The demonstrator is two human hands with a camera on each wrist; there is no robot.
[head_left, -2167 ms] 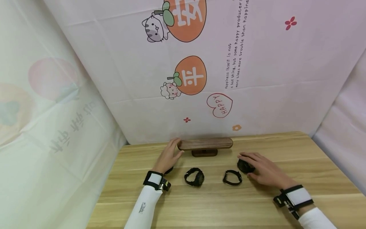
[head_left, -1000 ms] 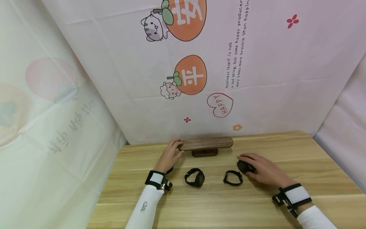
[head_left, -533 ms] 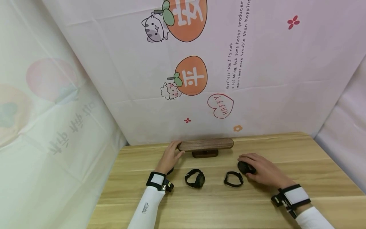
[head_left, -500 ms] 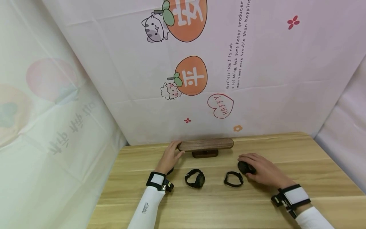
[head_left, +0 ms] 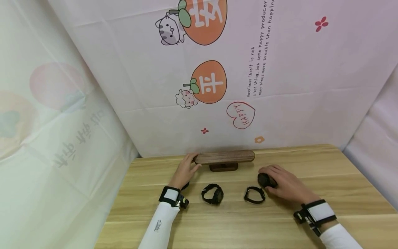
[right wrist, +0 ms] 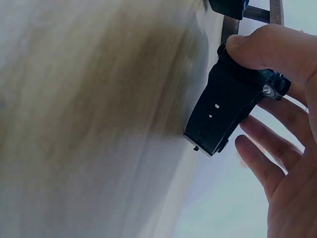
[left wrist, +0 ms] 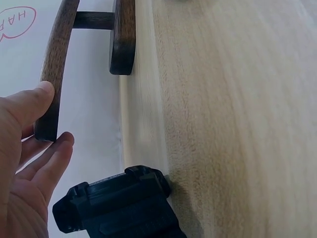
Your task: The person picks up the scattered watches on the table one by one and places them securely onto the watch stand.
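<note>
A dark wooden T-shaped stand with a rounded crossbar stands at the back of the table. My left hand holds the crossbar's left end, thumb on the near side and fingers behind in the left wrist view. Between thumb and fingers of my right hand is a black wristwatch; its strap hangs toward the table in the right wrist view. A second black watch and a slim black band lie between the hands, both with straps closed into loops.
A black object lies below my left hand, mostly hidden by the wrist in the head view. The wooden table meets a printed white cloth along its back edge. More cloth hangs at both sides.
My right hand has shifted very slightly with the watch, which sits a touch higher in the head view. The left hand keeps its hold on the stand.
</note>
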